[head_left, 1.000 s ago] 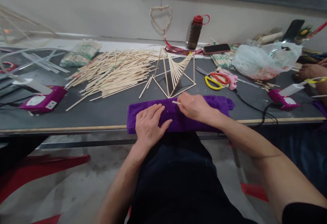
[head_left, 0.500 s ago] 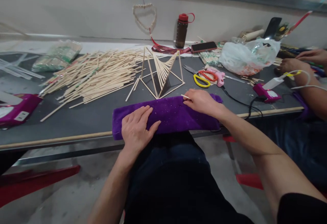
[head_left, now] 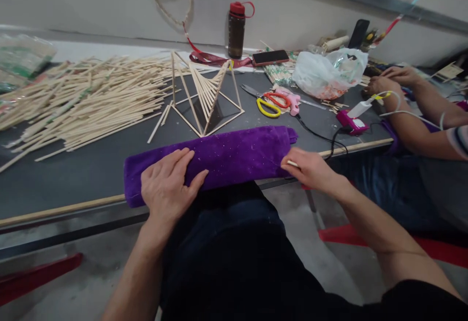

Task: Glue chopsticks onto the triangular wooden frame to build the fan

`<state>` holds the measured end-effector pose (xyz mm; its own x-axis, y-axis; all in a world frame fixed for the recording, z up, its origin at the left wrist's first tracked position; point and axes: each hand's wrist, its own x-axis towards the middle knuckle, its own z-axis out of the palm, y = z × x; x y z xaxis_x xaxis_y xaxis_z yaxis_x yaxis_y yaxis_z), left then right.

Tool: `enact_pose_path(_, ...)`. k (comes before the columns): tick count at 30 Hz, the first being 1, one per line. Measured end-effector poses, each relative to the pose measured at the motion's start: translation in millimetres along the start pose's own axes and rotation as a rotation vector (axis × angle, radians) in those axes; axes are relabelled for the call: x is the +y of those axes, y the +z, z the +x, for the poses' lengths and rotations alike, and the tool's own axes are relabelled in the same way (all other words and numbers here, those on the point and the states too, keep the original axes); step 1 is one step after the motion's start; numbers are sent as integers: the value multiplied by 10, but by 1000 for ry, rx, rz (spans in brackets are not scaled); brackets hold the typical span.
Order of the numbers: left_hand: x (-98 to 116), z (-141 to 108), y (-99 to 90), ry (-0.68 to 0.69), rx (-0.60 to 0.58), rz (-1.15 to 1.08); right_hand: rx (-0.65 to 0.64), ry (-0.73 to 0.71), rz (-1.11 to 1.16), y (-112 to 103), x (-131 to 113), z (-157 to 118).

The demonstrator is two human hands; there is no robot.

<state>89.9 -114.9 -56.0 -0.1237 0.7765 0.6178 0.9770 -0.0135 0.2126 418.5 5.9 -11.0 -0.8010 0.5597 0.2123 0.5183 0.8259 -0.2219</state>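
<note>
A folded purple towel [head_left: 234, 152], flecked with pale bits, lies along the table's front edge. On its left part my left hand [head_left: 170, 179] rests flat, thumb apart from the fingers. My right hand [head_left: 309, 167] is closed at the towel's right end, with a short wooden stick [head_left: 292, 164] poking out of the fist; most of the stick is hidden. Just behind the towel stands a frame of glued wooden sticks [head_left: 204, 130], with a twisted fan of sticks inside it. A few loose sticks [head_left: 159, 121] lie to the frame's left.
A big pile of wooden sticks [head_left: 109, 101] spreads over the left. Scissors [head_left: 268, 108], a pink glue gun [head_left: 290, 99] with a black cord, a plastic bag [head_left: 325, 74], a phone [head_left: 270, 57] and a bottle [head_left: 236, 33] are behind. A co-worker's hands [head_left: 387, 84] work at right.
My right hand, holding the short stick, has moved from the towel's upper right to its lower right end. The camera view has turned right. My left hand stays on the towel.
</note>
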Motion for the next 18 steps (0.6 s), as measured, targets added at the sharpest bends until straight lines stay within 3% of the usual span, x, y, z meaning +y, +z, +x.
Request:
enact_pose_path(5, 5, -2, -5, 1, -8, 20, 51, -14, -168, 263, -77, -160)
enact_pose_path(13, -2, -14, 8, 3, -10, 15, 143, -58, -321, 310, -102, -78)
enact_pose_path(15, -9, -17, 11, 4, -11, 19, 144, -62, -294, 295, -89, -81)
enact_pose_path(18, -22, -23, 17, 6, -12, 18, 163, 9, -80, 228, -38, -122)
